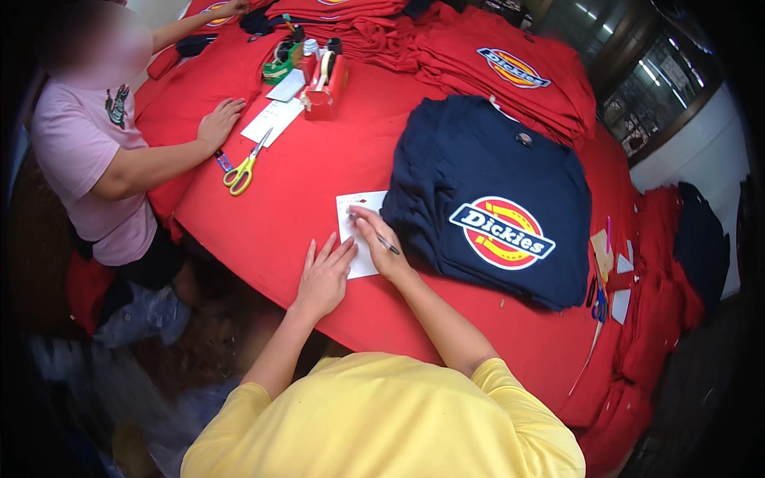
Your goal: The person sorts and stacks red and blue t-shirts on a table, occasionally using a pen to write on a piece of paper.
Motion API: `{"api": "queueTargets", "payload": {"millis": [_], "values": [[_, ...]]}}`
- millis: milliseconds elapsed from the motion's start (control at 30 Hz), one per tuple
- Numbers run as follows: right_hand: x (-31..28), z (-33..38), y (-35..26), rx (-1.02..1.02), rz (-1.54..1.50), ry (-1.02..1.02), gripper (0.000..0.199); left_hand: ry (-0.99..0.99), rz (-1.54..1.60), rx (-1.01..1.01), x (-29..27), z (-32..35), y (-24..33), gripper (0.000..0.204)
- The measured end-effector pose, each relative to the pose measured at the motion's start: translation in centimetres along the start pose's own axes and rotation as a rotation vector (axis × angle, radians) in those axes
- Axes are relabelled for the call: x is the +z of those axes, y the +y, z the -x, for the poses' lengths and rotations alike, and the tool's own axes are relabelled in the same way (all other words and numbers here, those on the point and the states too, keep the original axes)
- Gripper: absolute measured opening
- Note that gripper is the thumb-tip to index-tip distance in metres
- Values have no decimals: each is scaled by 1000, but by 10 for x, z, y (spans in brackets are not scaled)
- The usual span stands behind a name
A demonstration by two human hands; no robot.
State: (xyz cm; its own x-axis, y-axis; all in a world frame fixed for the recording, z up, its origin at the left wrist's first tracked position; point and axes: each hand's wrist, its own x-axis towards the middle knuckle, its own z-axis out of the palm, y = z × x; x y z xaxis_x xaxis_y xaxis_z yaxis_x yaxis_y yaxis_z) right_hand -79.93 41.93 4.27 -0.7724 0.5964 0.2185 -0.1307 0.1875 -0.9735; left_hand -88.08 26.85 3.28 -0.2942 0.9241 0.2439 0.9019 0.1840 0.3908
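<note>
A white sheet of paper [362, 261] lies on the red-covered table, partly under my hands. My right hand [374, 239] is closed round a dark pen [388, 245], with its fingers near the writing at the sheet's upper part. My left hand [323, 280] rests flat with fingers spread, its fingertips on the sheet's left edge. Just right of the paper lies a stack of folded navy shirts [430, 167] with a round printed emblem [502, 233] on the top one. The pen's tip is hidden by my right hand.
Yellow-handled scissors [241, 174], a red tape dispenser [325, 95] and a second paper [269, 121] lie toward the far left. Red shirt piles [510, 72] line the back. Blue-handled scissors [599, 307] are at right. A co-worker in pink [92, 159] leans on the table's left side.
</note>
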Motion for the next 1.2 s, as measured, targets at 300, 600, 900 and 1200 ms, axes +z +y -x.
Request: {"api": "queueTargets", "payload": {"millis": [300,600,900,1200], "values": [[19,-69,31,-327,211,322,20,47,-11,-40,-3,-39,-24,43],[13,-72,26,-17,384,229,42,124,5,-41,0,-38,-23,40],[18,-72,32,-38,292,196,42,129,-18,-37,0,-38,-24,41],[19,-71,31,-24,286,237,42,130,-14,-37,0,-38,-24,41]]}}
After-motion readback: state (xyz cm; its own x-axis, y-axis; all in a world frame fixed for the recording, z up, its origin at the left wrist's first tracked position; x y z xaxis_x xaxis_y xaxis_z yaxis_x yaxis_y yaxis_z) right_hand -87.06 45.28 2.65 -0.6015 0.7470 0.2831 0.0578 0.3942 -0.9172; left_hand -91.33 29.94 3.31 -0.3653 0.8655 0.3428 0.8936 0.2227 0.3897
